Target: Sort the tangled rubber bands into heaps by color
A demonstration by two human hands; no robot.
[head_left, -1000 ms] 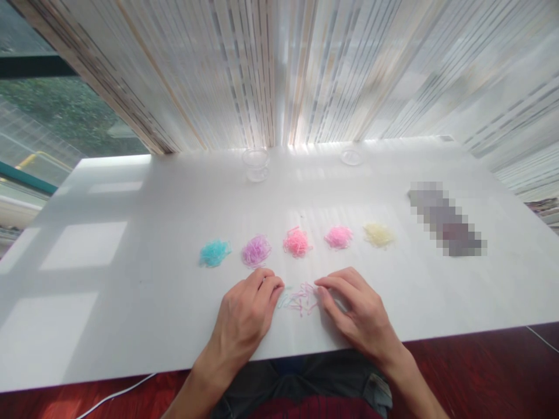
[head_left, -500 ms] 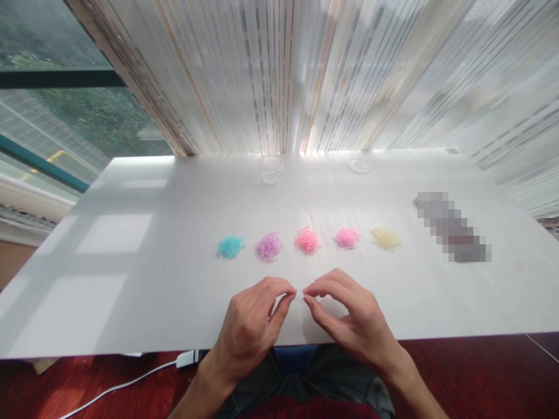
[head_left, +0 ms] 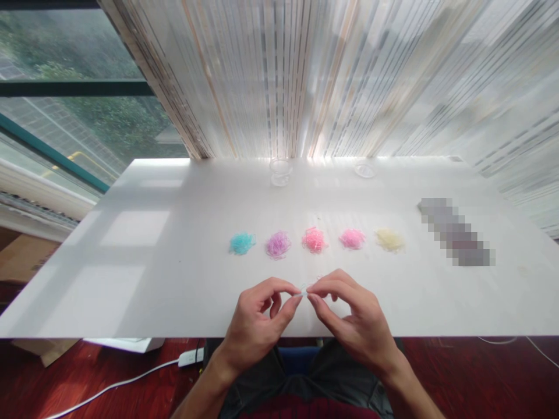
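Observation:
My left hand [head_left: 261,311] and my right hand [head_left: 353,308] meet over the near middle of the table, thumb and forefinger pinched on each. Between the fingertips is a tiny pale blue rubber band [head_left: 304,293], partly hidden by them. Thin pale loops show just behind the fingertips, too small to make out well. Beyond the hands lies a row of small rubber band piles: turquoise [head_left: 241,243], purple [head_left: 278,244], coral pink [head_left: 314,240], light pink [head_left: 352,239] and pale yellow [head_left: 390,240].
Toward the back of the white table [head_left: 196,302] stands a clear round tub [head_left: 280,173], with a clear lid [head_left: 364,170] to its right. A blurred-out grey object [head_left: 456,233] lies at the right. Striped curtains hang behind. A power strip [head_left: 191,357] is on the floor.
The view has shifted slightly, so the table's contents sit a little further right. Both hands still pinch the band, their fingertips now slightly further apart.

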